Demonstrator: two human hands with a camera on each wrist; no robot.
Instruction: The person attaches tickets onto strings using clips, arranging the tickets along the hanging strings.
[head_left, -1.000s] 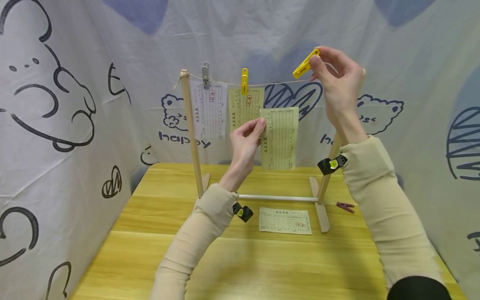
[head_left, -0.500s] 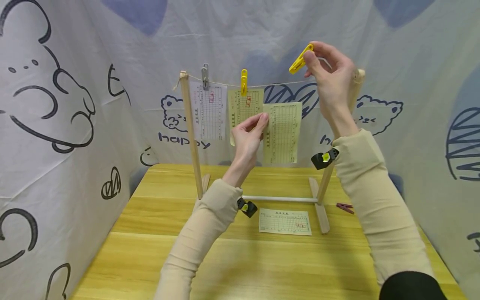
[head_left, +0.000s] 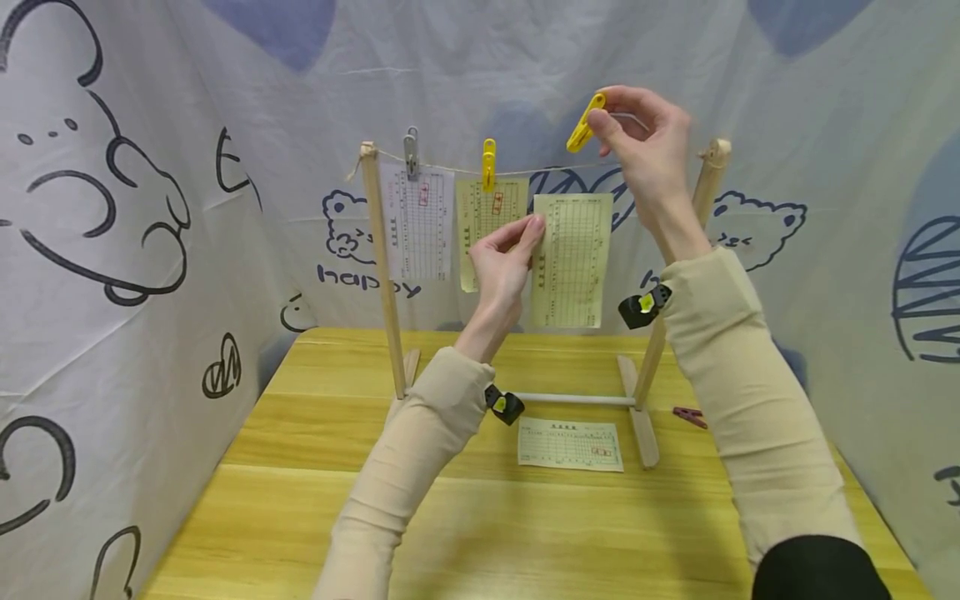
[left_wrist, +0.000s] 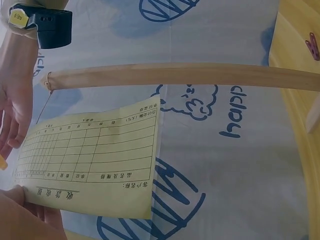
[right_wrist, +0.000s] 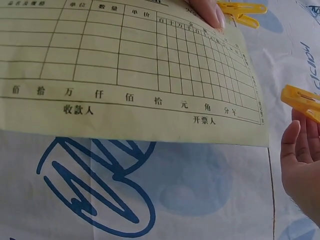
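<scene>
My left hand (head_left: 504, 262) pinches the left edge of a pale yellow receipt slip (head_left: 572, 262), which hangs upright just below the string (head_left: 555, 170). Above the string, my right hand (head_left: 651, 146) holds a yellow clothespin (head_left: 586, 123) between thumb and fingers, tilted and apart from the slip. In the right wrist view the slip (right_wrist: 130, 75) fills the upper left, and the clothespin (right_wrist: 302, 101) shows at the right. A white slip (head_left: 418, 225) hangs from a grey clothespin (head_left: 411, 154). Beside it, another yellow slip (head_left: 480, 212) hangs from a yellow clothespin (head_left: 489, 165), partly behind my left hand.
The string runs between two wooden posts (head_left: 384, 275) joined by a white rod (head_left: 577, 399) near the table (head_left: 300, 467). One more slip (head_left: 570, 445) lies flat by the right foot (head_left: 639, 425). A dark red clothespin (head_left: 690, 417) lies right of it. Patterned cloth surrounds the table.
My left hand has raised the slip and shifted it slightly right, nearer the string. My right hand has moved left with the yellow clothespin, to above the slip.
</scene>
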